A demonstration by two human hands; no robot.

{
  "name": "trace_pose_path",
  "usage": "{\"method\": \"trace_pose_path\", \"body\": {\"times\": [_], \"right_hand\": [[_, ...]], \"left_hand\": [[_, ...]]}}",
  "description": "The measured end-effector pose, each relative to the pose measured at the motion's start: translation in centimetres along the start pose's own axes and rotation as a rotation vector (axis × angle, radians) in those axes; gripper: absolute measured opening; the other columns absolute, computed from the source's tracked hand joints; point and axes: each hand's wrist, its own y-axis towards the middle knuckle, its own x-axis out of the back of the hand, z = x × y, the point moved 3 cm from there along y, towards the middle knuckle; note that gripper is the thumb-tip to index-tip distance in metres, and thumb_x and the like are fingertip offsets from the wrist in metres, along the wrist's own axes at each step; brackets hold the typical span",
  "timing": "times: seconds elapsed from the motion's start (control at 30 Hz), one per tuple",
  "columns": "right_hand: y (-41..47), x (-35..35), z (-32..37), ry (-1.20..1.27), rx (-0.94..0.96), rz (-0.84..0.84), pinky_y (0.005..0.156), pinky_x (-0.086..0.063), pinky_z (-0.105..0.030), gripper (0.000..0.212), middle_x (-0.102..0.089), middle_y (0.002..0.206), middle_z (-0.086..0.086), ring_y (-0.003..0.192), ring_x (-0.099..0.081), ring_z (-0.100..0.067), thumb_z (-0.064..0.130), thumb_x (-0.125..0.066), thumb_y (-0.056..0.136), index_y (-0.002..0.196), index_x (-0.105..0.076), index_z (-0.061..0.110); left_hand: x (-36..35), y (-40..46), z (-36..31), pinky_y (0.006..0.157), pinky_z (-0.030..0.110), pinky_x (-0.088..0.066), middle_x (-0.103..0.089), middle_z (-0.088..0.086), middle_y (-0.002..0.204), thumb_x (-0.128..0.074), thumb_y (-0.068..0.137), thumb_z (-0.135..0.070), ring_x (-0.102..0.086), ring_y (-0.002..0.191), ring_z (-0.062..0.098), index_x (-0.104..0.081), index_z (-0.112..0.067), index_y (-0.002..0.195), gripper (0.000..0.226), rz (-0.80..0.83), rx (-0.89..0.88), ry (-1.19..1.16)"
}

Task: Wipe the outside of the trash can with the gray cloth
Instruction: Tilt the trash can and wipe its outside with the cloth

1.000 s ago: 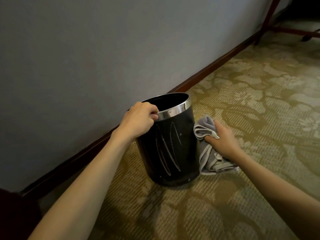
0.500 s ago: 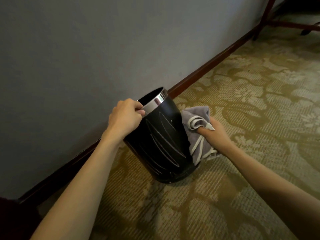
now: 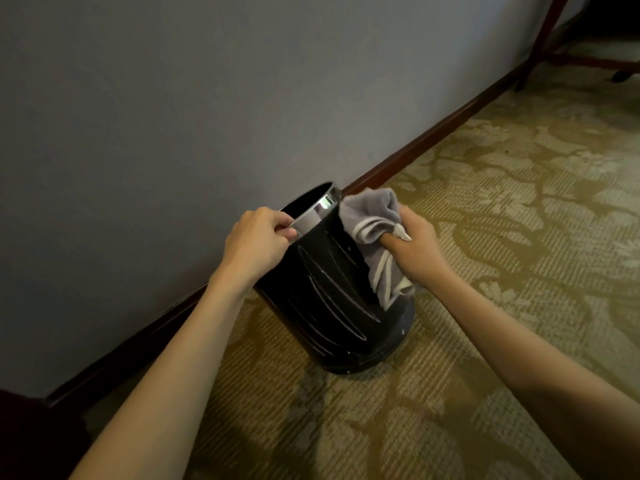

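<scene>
**Can tipped toward the wall, cloth now up at the rim**

At the far left the gray wall (image 3: 173, 116) meets a dark wooden baseboard (image 3: 415, 150) that runs up to the right. The left hand (image 3: 256, 244) grips the chrome rim (image 3: 313, 216) of the trash can (image 3: 332, 299), its fingers (image 3: 282, 225) curled over the edge. A second ago the can stood upright; now it leans with its mouth toward the wall, its base resting on the patterned carpet (image 3: 519, 271), and pale streaks show on the near black side.

On the can's right flank the gray cloth (image 3: 370, 216) is pressed against the wall of the can just below the rim, a loose tail hanging down. The right hand (image 3: 419, 247) holds it bunched, fingers closed in the folds. The cloth sat low near the base before and has climbed to the top.

Judged from this, one upward stroke on the right side is finishing; the streaked near face looks untouched, so the can likely needs turning. At far right a reddish furniture leg (image 3: 540, 39) stands well apart.
</scene>
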Motion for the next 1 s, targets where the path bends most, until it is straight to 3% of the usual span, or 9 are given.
{"method": "trace_pose_path", "body": {"times": [0.1, 0.23, 0.4, 0.5, 0.6, 0.77, 1.0], "right_hand": [[1.1, -1.0, 2.4, -0.112, 0.152, -0.004, 0.073, -0.042, -0.023, 0.021, -0.059, 0.097, 0.000, 0.086, -0.056, -0.014, 0.000, -0.059, 0.082, 0.097, -0.062, 0.014], [1.0, -1.3, 2.8, -0.286, 0.198, 0.034, 0.082, -0.046, -0.041, 0.029, -0.064, 0.102, -0.008, 0.093, -0.059, -0.029, -0.012, -0.049, 0.077, 0.097, -0.066, 0.002], [-0.6, -0.3, 0.2, -0.543, 0.192, 0.268, 0.080, -0.041, -0.035, 0.027, -0.066, 0.099, -0.014, 0.091, -0.060, -0.036, -0.013, -0.050, 0.070, 0.087, -0.067, -0.001], [-2.3, 0.7, -1.9, -0.603, 0.150, 0.378, 0.090, -0.043, -0.040, 0.036, -0.067, 0.108, -0.012, 0.098, -0.060, -0.034, -0.013, -0.052, 0.072, 0.098, -0.071, 0.003], [-2.4, 0.7, -1.9, -0.608, 0.173, 0.346, 0.091, -0.041, -0.044, 0.042, -0.067, 0.113, -0.007, 0.098, -0.059, -0.034, -0.012, -0.052, 0.074, 0.105, -0.071, 0.010], [-0.3, -1.0, 2.9, -0.504, 0.315, 0.176, 0.083, -0.044, -0.047, 0.049, -0.062, 0.121, -0.003, 0.098, -0.050, -0.030, -0.009, -0.051, 0.077, 0.114, -0.068, 0.018], [-1.0, -1.1, 2.5, -0.518, 0.316, 0.194, 0.082, -0.044, -0.050, 0.057, -0.060, 0.124, 0.000, 0.096, -0.047, -0.030, -0.013, -0.049, 0.075, 0.118, -0.066, 0.021]], "left_hand": [[0.0, 0.1, -0.1, 0.077, 0.044, -0.053, -0.068, 0.003, 0.078, -0.058, 0.092, -0.015, -0.062, 0.083, 0.026, -0.071, -0.024, 0.087, 0.017, -0.016, 0.005, 0.006], [0.3, 0.3, 0.8, 0.064, 0.034, -0.046, -0.062, 0.000, 0.066, -0.060, 0.090, -0.016, -0.060, 0.075, 0.025, -0.061, -0.031, 0.065, 0.029, -0.028, 0.036, -0.024], [1.0, 0.5, 2.8, 0.070, 0.035, -0.051, -0.068, 0.000, 0.074, -0.061, 0.090, -0.017, -0.064, 0.078, 0.019, -0.072, -0.022, 0.077, 0.017, -0.024, 0.099, -0.105], [1.4, 0.4, 3.8, 0.073, 0.038, -0.053, -0.071, 0.003, 0.078, -0.061, 0.090, -0.015, -0.065, 0.078, 0.017, -0.074, -0.019, 0.079, 0.017, -0.043, 0.126, -0.137], [1.2, 0.3, 3.6, 0.079, 0.042, -0.054, -0.072, 0.009, 0.082, -0.062, 0.089, -0.014, -0.067, 0.081, 0.023, -0.074, -0.013, 0.083, 0.014, -0.050, 0.123, -0.132], [0.0, 0.2, 0.8, 0.081, 0.038, -0.049, -0.070, 0.007, 0.073, -0.064, 0.087, -0.019, -0.065, 0.078, 0.025, -0.075, -0.017, 0.084, 0.012, -0.026, 0.038, -0.046], [0.1, 0.4, 0.5, 0.086, 0.040, -0.051, -0.073, -0.001, 0.088, -0.063, 0.090, -0.024, -0.063, 0.091, 0.022, -0.076, -0.025, 0.094, 0.013, -0.013, 0.065, -0.054]]}}
